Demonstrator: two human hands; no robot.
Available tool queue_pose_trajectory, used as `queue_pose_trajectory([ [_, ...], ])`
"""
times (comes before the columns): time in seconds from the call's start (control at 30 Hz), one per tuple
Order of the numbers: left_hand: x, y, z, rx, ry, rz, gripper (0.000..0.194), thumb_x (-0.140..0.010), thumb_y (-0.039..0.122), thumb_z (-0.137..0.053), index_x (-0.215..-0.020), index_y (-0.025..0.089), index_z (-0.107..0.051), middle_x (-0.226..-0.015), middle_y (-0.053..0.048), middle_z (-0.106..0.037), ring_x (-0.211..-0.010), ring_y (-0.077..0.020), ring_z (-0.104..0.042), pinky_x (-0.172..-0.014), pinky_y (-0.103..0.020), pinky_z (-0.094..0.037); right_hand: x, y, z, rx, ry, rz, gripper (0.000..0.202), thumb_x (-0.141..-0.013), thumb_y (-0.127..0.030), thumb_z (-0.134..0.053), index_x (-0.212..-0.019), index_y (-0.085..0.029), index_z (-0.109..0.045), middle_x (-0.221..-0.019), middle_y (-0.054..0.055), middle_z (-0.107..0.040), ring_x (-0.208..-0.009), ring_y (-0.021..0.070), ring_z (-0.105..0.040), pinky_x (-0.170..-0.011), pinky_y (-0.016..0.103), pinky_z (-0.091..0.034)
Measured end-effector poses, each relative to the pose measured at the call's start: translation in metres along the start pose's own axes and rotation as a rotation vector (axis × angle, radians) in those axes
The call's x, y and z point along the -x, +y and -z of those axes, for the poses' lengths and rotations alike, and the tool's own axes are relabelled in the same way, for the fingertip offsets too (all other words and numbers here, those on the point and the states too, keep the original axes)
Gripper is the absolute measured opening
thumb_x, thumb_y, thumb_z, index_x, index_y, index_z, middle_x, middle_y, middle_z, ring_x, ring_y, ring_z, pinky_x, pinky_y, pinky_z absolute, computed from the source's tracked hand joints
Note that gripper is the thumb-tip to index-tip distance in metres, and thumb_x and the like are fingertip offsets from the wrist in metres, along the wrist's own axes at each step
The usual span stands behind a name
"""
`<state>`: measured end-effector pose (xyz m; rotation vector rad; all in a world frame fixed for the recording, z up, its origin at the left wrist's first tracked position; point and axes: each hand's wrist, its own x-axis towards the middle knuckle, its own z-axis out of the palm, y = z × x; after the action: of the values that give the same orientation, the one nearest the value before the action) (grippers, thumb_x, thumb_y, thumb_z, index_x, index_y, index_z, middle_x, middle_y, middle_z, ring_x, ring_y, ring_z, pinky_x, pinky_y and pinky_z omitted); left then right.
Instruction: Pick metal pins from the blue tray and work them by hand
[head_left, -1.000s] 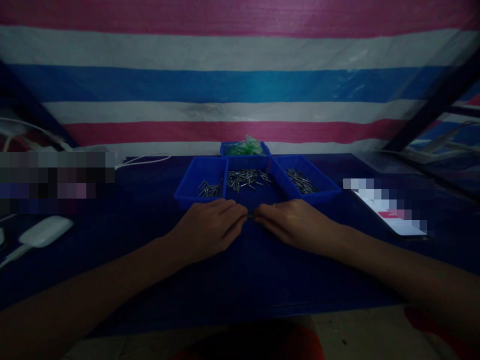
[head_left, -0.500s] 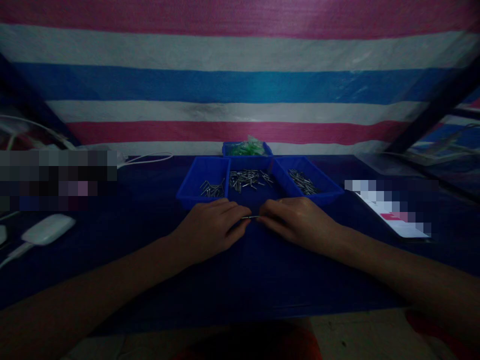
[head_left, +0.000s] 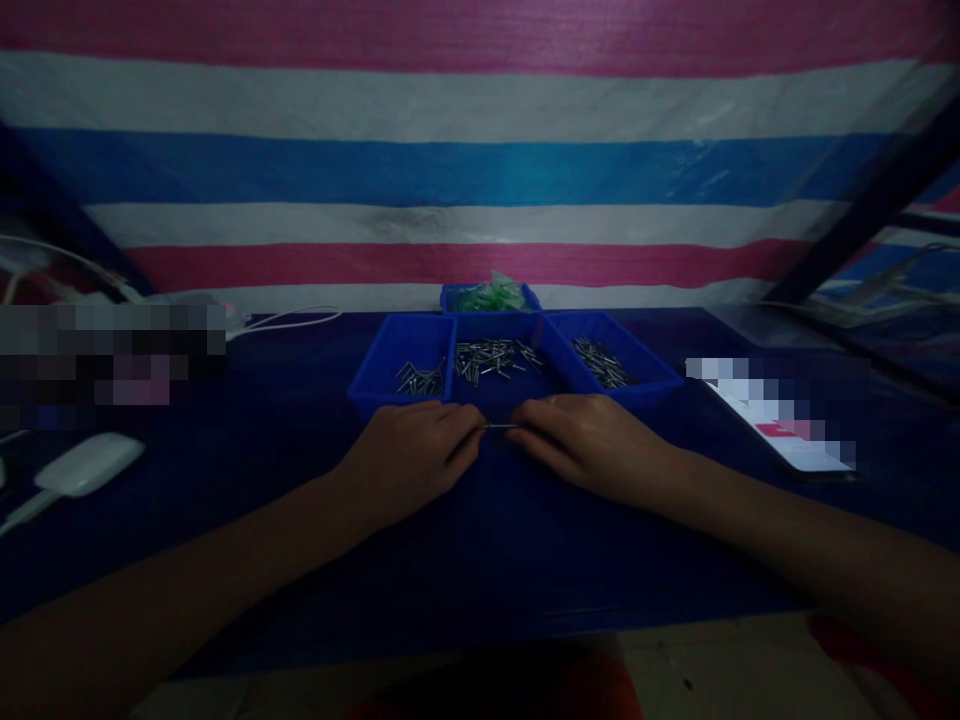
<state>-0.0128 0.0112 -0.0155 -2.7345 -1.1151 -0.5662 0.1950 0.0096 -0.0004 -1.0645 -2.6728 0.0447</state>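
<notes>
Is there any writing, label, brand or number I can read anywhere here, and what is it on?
No readable text shows anywhere.
Flat white sheet or screen at right: partly pixelated, with a red patch, too blurred to read.
Pixelated area at left: nothing legible.
Blue trays, white device, striped tarp: no label or brand visible.
Thin metal pin between left hand and right hand: no markings visible.

left hand (head_left: 411, 455), right hand (head_left: 592, 443), pinching metal pin (head_left: 501, 427), blue trays (head_left: 397, 350)
</notes>
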Motion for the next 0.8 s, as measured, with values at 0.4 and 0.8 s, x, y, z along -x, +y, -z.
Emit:
queue_pose_trajectory([
  [0.4, -0.0008, 0.001, 0.0012, -0.013, -0.024, 0.015, 0.016, -0.085, 0.029, -0.042, -0.088, 0.02, -0.055, -0.076, 0.003, -0.064, -0.068, -0.013, -0.06, -0.056, -0.023, -0.039, 0.0018, 0.0024, 0.0008, 0.003, 0.046, -0.021, 0.017, -0.088, -0.026, -0.04, -0.085, -0.016, -0.054, -0.069, 0.002, -0.057, -0.063, 0.013, -0.054, -0.059, 0.024, -0.038],
  [0.8, -0.0011, -0.0005, 0.0007, -0.017, 0.055, -0.03, 0.01, -0.083, 0.025, -0.044, -0.084, 0.019, -0.052, -0.071, 0.004, -0.062, -0.06, -0.0103, -0.059, -0.05, -0.021, -0.036, 0.0015, 0.002, 0.0015, -0.004, 0.038, -0.005, 0.015, -0.087, -0.023, -0.04, -0.086, -0.016, -0.053, -0.071, 0.002, -0.056, -0.065, 0.013, -0.053, -0.061, 0.024, -0.038],
])
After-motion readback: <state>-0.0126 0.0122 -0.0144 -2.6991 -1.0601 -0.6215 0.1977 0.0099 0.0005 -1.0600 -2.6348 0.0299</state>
